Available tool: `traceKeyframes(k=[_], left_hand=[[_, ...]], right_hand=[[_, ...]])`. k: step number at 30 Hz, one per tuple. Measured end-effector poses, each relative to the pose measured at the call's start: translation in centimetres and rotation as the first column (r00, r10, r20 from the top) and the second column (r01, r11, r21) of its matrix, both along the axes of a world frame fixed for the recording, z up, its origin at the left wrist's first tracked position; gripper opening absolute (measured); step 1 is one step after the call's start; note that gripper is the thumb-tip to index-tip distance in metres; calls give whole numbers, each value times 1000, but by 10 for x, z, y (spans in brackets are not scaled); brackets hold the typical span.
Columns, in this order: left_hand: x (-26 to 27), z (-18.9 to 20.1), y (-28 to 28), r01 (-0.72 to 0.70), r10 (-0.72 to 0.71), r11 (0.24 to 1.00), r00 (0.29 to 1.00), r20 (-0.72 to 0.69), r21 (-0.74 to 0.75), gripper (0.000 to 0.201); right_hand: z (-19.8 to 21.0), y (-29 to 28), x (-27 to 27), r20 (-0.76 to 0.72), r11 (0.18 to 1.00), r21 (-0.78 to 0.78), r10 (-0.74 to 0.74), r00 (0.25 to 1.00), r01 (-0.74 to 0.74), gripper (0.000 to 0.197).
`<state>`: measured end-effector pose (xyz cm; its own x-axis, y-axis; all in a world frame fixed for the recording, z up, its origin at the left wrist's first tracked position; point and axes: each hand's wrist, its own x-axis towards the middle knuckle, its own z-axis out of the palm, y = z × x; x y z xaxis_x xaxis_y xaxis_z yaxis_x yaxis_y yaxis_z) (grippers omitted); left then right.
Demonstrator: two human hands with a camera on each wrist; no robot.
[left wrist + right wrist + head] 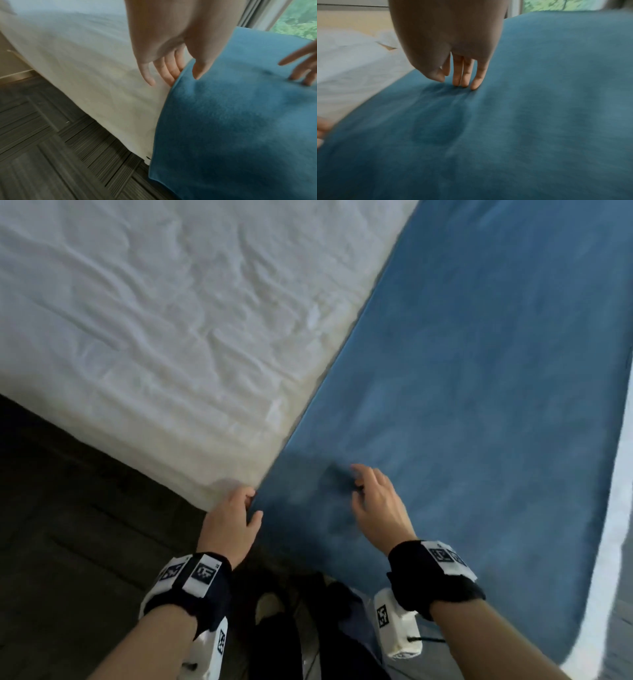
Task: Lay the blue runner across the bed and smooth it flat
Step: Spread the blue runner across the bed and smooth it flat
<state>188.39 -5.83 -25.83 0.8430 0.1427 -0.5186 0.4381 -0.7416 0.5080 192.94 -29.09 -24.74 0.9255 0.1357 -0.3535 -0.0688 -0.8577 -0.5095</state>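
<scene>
Runner (462, 392) lies across the bed (154, 320), near end draped over the bed's edge. Left hand (230, 520) at the runner's left hem: fingers slipped under it, thumb on top, a loose pinch. Right hand (378, 501) on the runner (frames blurred), straight fingertips (475, 84) pressing the cloth, gripping nothing.

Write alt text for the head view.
Two hands work a blue runner at the near edge of a white bed: the left hand holds its side edge, the right hand's fingertips rest on top. Dark floor lies below.
</scene>
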Motion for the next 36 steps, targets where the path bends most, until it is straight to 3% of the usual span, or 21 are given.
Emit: traceKeyframes(k=[4,7,13,21,25,28,32,36], left_hand=[[12,2,-20,-8,9,1000,999,43,-16,34],[21,-3,-34,-56,55,998,996,64,20,37],[32,-8,-51,-143,141,988,989,42,53,38],[39,-8,-64,-116,115,980,993,12,159,34],[41,-10,-66,-106,109,968,994,1,226,36],[39,-13,-62,-74,77,958,997,-2,276,30],[32,-14,-54,-45,48,949,999,-1,312,27],[34,-9,-38,-13,14,949,1000,-2,314,24]], right_hand=[[1,-81,-34,45,959,-136,-245,968,249,41],[0,-139,-62,80,871,-238,-423,903,430,42],[-4,-229,-122,73,595,-289,-768,637,750,58],[-5,-284,-153,66,406,-199,-903,426,892,70],[-13,-317,-155,-52,338,-97,-941,334,936,49],[-18,-333,-163,-114,387,-71,-919,378,919,27],[-24,-328,-183,-48,426,-59,-905,423,903,23],[-21,-317,-200,30,412,-36,-910,413,911,24]])
